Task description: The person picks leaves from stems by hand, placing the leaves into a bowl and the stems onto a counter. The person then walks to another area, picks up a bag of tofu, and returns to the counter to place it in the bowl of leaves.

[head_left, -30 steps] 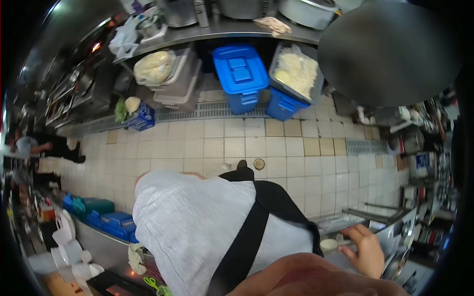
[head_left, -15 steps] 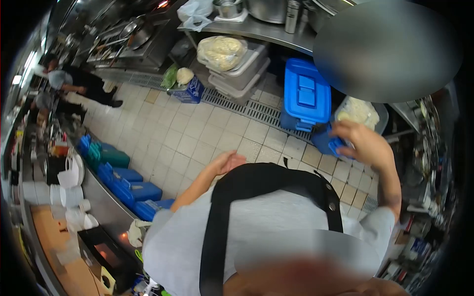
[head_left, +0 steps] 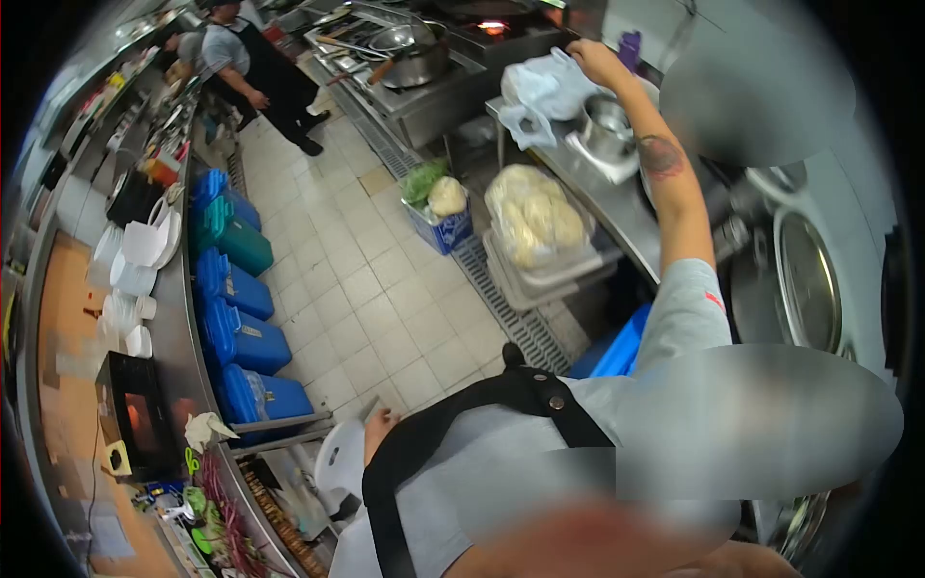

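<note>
The right grip (head_left: pixel 593 60) is touching the bag (head_left: pixel 544 91) on the counter (head_left: pixel 597 188), bag lying below-left of it; the left grip (head_left: pixel 379 431) is sitting far back. I cannot tell either's closure.

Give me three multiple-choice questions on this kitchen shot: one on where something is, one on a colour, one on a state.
1. The right hand is at:
A the white plastic bag on the steel counter
B a broom handle
C a microwave door

2. The floor crate holding greens is:
A red
B blue
C yellow

3. The far stove burner is:
A lit
B dark
C covered by a lid

Answers:
1 A, the fingers meet the bag's top.
2 B, the crate's walls show blue.
3 A, an orange flame shows there.
</note>
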Tool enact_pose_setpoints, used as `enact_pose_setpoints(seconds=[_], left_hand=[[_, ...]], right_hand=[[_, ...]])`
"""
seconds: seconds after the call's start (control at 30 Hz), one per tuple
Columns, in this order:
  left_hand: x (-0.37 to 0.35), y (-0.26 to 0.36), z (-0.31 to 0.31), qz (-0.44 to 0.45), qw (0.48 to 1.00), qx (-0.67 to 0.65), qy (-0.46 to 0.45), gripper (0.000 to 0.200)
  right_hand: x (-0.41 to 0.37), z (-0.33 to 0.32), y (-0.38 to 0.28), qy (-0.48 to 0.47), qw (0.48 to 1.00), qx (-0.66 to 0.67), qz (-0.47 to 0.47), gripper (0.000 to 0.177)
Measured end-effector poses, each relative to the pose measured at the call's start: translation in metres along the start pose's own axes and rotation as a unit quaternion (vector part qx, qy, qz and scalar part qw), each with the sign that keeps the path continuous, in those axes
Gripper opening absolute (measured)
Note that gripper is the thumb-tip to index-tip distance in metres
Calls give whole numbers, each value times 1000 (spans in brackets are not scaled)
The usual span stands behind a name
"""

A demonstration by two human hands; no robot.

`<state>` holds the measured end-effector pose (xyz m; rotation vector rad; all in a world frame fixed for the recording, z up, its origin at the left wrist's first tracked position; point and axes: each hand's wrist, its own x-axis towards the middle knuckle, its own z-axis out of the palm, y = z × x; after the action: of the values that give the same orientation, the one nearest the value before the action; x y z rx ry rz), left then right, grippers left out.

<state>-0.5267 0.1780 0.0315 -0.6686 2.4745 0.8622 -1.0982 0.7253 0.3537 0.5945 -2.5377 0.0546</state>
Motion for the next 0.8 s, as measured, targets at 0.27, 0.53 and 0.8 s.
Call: enact_pose_setpoints(seconds=[0.27, 0.53, 0.8], left_hand=[[49, 75, 66, -70, 972, -222, 9, 45], [78, 153, 47, -61, 983, -170, -30, 46], [60, 160, 54, -102, 983, -151, -17, 48]], right_hand=[[46, 194, 86, -194, 958, -213, -1, 26], [-23, 213, 57, -305, 951, 46, -37, 15], [58, 243, 125, -220, 973, 50, 44, 29]])
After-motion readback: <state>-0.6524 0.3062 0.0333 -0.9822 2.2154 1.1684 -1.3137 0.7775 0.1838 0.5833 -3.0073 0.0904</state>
